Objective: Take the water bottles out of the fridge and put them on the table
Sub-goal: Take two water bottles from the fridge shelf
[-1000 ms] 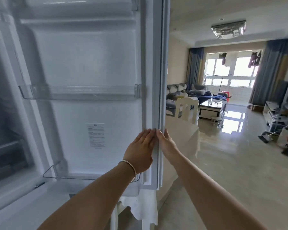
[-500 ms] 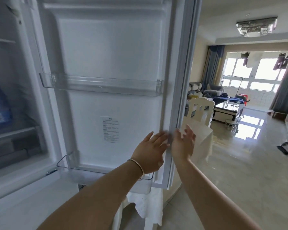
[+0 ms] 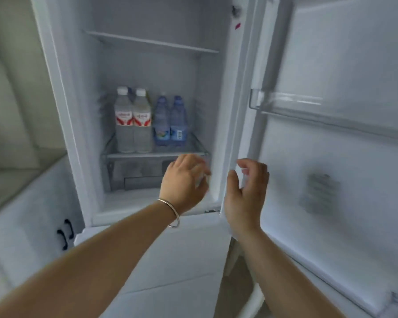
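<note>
The white fridge stands open before me. On its lower glass shelf stand two clear bottles with red-and-white labels on the left and two smaller blue bottles to their right. My left hand, a silver bangle on its wrist, hovers just below and in front of the shelf, fingers loosely curled, holding nothing. My right hand is raised beside the fridge's right wall, fingers apart and empty. The table is out of view.
The open fridge door fills the right side, with an empty clear door bin and a label sticker. An empty upper shelf sits above the bottles. A white cabinet with black handles stands at left.
My view has swung left from the door's inner face to the fridge interior. Both hands have come off the door edge and now hang free in front of the compartment.
</note>
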### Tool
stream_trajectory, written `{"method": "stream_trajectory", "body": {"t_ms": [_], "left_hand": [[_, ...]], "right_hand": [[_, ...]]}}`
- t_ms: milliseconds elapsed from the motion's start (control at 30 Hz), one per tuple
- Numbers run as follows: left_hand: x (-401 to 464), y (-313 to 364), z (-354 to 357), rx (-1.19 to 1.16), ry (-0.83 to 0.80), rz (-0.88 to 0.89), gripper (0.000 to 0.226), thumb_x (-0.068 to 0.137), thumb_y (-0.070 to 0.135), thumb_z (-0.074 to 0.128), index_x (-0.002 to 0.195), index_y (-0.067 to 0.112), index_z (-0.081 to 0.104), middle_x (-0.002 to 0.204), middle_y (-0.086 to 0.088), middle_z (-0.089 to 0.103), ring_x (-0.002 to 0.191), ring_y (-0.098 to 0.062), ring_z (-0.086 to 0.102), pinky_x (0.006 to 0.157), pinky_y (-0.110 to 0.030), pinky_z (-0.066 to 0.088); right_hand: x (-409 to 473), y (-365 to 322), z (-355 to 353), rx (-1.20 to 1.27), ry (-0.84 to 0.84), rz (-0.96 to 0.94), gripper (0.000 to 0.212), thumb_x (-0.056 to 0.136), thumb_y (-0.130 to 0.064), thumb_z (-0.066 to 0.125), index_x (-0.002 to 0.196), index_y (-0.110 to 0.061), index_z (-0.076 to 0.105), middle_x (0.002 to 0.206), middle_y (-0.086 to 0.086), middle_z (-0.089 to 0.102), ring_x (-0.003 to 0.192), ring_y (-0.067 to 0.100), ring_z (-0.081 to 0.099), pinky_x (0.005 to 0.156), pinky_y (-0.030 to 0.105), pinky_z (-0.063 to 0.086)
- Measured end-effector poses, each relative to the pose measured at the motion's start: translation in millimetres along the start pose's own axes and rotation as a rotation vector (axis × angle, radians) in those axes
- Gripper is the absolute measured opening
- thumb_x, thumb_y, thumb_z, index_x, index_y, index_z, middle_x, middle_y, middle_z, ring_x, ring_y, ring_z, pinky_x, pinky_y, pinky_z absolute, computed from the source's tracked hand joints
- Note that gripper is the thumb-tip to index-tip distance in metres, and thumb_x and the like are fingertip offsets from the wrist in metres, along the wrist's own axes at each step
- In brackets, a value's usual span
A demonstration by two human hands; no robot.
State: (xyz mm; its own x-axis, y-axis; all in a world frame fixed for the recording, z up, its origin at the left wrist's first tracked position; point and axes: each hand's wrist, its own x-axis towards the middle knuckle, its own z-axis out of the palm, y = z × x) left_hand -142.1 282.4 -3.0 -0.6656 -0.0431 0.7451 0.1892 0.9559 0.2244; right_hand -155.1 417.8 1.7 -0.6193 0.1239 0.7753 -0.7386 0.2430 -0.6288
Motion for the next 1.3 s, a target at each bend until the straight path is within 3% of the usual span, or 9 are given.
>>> {"method": "stream_trajectory", "body": {"t_ms": [233, 434, 534, 634, 700, 767, 900, 1067, 1301], "left_hand": [[31.2, -162.6, -32.1, -0.039, 0.103, -0.343, 0.036, 0.076, 0.013, 0.067, 0.112, 0.011, 0.063, 0.118, -0.011, 0.055, 0.106, -0.032, 0.056, 0.085, -0.033, 0.047], [67.7, -257.3, -10.1, -0.266, 0.147, -0.714, 0.056, 0.073, 0.033, 0.069, 0.125, 0.022, 0.051, 0.132, -0.006, 0.047, 0.116, -0.026, 0.054, 0.100, -0.039, 0.045], [79.7, -307.8, 28.8, -0.432, 0.220, -0.771, 0.064, 0.060, 0.052, 0.074, 0.118, 0.031, 0.056, 0.120, -0.002, 0.060, 0.108, -0.018, 0.062, 0.090, -0.045, 0.054], [99.5, -304.4, 31.3, -0.480, 0.354, -0.810, 0.067, 0.064, 0.048, 0.078, 0.122, 0.026, 0.052, 0.126, 0.002, 0.050, 0.108, -0.012, 0.057, 0.093, -0.035, 0.050], [110.0, -306.1, 37.6, -0.499, 0.447, -0.840, 0.074, 0.071, 0.039, 0.078, 0.133, 0.020, 0.042, 0.130, 0.003, 0.038, 0.115, -0.012, 0.048, 0.096, -0.030, 0.042], [119.7, -312.2, 46.9, -0.495, 0.516, -0.837, 0.074, 0.072, 0.038, 0.077, 0.134, 0.018, 0.041, 0.133, -0.001, 0.038, 0.118, -0.015, 0.047, 0.098, -0.033, 0.043], [133.6, -322.2, 59.4, -0.510, 0.568, -0.885, 0.062, 0.068, 0.036, 0.078, 0.121, 0.019, 0.050, 0.123, -0.004, 0.047, 0.105, -0.016, 0.056, 0.087, -0.033, 0.050], [134.9, -333.2, 64.4, -0.588, 0.573, -0.942, 0.049, 0.072, 0.021, 0.079, 0.114, 0.022, 0.053, 0.103, 0.008, 0.060, 0.081, 0.010, 0.054, 0.056, 0.001, 0.043], [132.0, -321.2, 49.7, -0.588, 0.546, -0.926, 0.048, 0.070, 0.040, 0.077, 0.112, 0.021, 0.062, 0.104, 0.006, 0.069, 0.089, -0.005, 0.065, 0.065, -0.011, 0.045]], "right_hand": [[21.4, 28.3, 178.3, -0.028, -0.302, 0.179, 0.031, 0.085, -0.018, 0.057, 0.115, -0.009, 0.054, 0.115, 0.006, 0.054, 0.109, 0.023, 0.049, 0.089, 0.029, 0.038], [46.8, 65.5, 272.0, -0.018, -0.553, 0.354, 0.046, 0.083, -0.027, 0.065, 0.124, -0.015, 0.049, 0.121, 0.001, 0.054, 0.110, 0.021, 0.054, 0.086, 0.027, 0.039], [68.1, 75.8, 309.3, 0.068, -0.672, 0.429, 0.052, 0.082, -0.029, 0.067, 0.128, -0.020, 0.046, 0.116, -0.006, 0.053, 0.113, 0.018, 0.054, 0.088, 0.029, 0.040], [86.8, 85.5, 341.8, 0.216, -0.738, 0.464, 0.056, 0.081, -0.028, 0.069, 0.130, -0.026, 0.043, 0.121, -0.011, 0.052, 0.116, 0.012, 0.051, 0.097, 0.032, 0.042], [96.0, 93.3, 360.6, 0.329, -0.787, 0.427, 0.053, 0.081, -0.025, 0.070, 0.126, -0.032, 0.043, 0.118, -0.019, 0.054, 0.112, -0.001, 0.053, 0.092, 0.020, 0.045], [103.3, 99.3, 377.5, 0.380, -0.789, 0.362, 0.048, 0.079, -0.026, 0.072, 0.120, -0.035, 0.048, 0.111, -0.024, 0.059, 0.101, -0.013, 0.057, 0.083, 0.009, 0.049], [108.0, 105.2, 400.9, 0.411, -0.710, 0.301, 0.047, 0.069, -0.043, 0.078, 0.110, -0.030, 0.059, 0.106, -0.008, 0.070, 0.097, 0.002, 0.067, 0.083, 0.029, 0.057], [93.9, 116.8, 420.6, 0.272, -0.602, 0.287, 0.082, 0.053, -0.073, 0.073, 0.118, -0.026, 0.054, 0.109, -0.002, 0.065, 0.099, 0.011, 0.065, 0.078, 0.035, 0.058], [90.2, 105.8, 410.3, 0.343, -0.466, 0.248, 0.062, 0.057, -0.030, 0.087, 0.106, -0.025, 0.050, 0.102, -0.001, 0.063, 0.093, 0.007, 0.064, 0.079, 0.029, 0.057]]}}
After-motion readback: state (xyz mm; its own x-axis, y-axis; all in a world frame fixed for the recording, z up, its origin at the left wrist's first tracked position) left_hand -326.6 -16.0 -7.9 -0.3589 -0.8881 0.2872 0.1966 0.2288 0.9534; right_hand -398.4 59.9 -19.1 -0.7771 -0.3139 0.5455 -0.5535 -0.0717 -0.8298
